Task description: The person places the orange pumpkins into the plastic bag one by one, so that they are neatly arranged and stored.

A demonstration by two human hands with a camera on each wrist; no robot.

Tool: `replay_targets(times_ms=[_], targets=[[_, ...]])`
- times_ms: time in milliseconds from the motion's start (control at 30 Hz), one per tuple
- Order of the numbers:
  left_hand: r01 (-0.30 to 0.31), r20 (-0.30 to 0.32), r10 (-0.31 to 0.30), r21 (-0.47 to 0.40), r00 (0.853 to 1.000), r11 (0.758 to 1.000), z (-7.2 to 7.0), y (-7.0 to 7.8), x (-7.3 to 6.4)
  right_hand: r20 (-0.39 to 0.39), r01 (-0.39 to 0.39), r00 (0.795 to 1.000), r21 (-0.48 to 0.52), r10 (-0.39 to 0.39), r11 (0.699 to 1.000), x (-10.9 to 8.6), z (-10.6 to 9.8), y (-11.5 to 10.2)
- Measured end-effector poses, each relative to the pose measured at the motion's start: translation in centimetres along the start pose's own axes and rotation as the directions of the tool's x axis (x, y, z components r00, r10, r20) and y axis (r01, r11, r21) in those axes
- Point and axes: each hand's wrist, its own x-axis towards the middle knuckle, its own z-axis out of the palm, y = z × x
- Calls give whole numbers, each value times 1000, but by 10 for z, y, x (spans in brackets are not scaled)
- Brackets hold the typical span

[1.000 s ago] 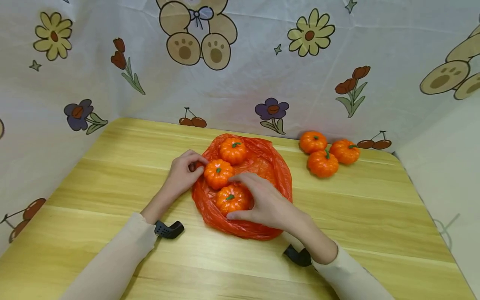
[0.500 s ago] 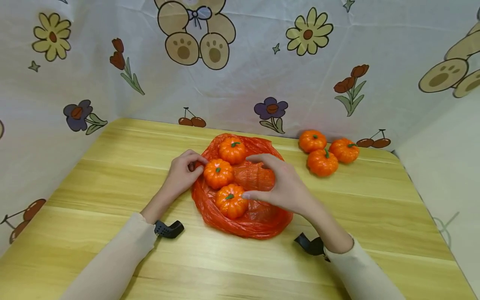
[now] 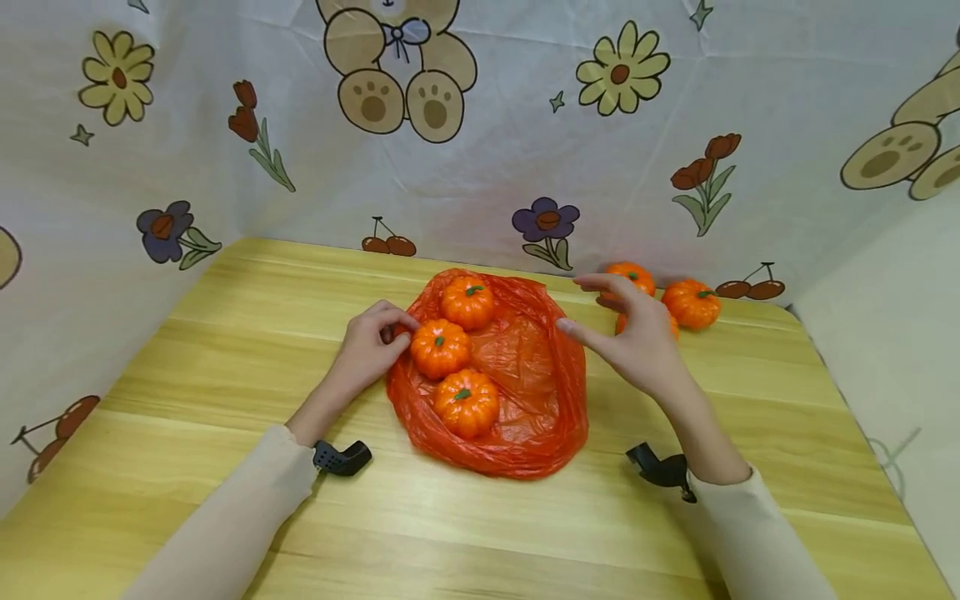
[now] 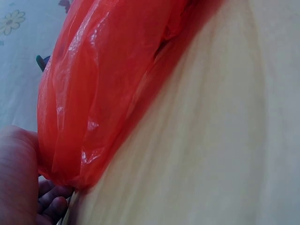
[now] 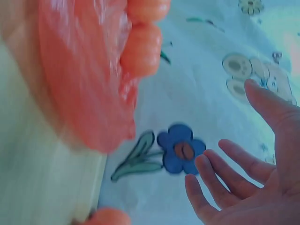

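A red plastic bag [image 3: 572, 408] lies spread with its mouth up in the middle of the table. Three small orange pumpkins with green stems sit along its left side: a front one [image 3: 467, 404], a middle one [image 3: 440, 350] and a back one [image 3: 468, 302]. My left hand [image 3: 369, 343] pinches the bag's left rim; the left wrist view shows its fingers tucked at the bag's lower edge [image 4: 84, 140]. To the right of the bag, my right hand [image 3: 647, 343] holds nothing, thumb and fingers spread. It partly covers a group of pumpkins [image 3: 693, 304] at the back right.
The wooden table [image 3: 480, 533] meets a patterned cloth [image 3: 495, 167] along its back edge. A white surface [image 3: 892, 333] stands beyond the right edge. Black wrist mounts [image 3: 342, 458] sit under both sleeves.
My right hand has let go of the front pumpkin in the bag and moved right, over the bag's right rim, toward the loose pumpkins. My left hand has stayed at the left rim.
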Motion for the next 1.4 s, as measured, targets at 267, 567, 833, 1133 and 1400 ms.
replay_targets(times_ms=[267, 567, 833, 1133, 1400], targets=[[11, 8, -11, 1, 1000, 1000, 1, 1, 1, -101, -77, 992, -21, 75, 997, 2, -28, 22], [18, 10, -18, -5, 1000, 1000, 1, 1, -1, -156, -204, 968, -38, 196, 978, 0, -59, 54], [25, 14, -25, 1, 1000, 1000, 1, 0, -1, -130, -255, 961, -68, 245, 964, -8, -64, 72], [18, 11, -18, 8, 1000, 1000, 0, 0, -1, -51, -264, 964, -128, 260, 956, -19, -60, 88], [9, 4, -9, 11, 1000, 1000, 0, 3, -1, 14, -210, 976, -196, 217, 958, -21, -55, 98]])
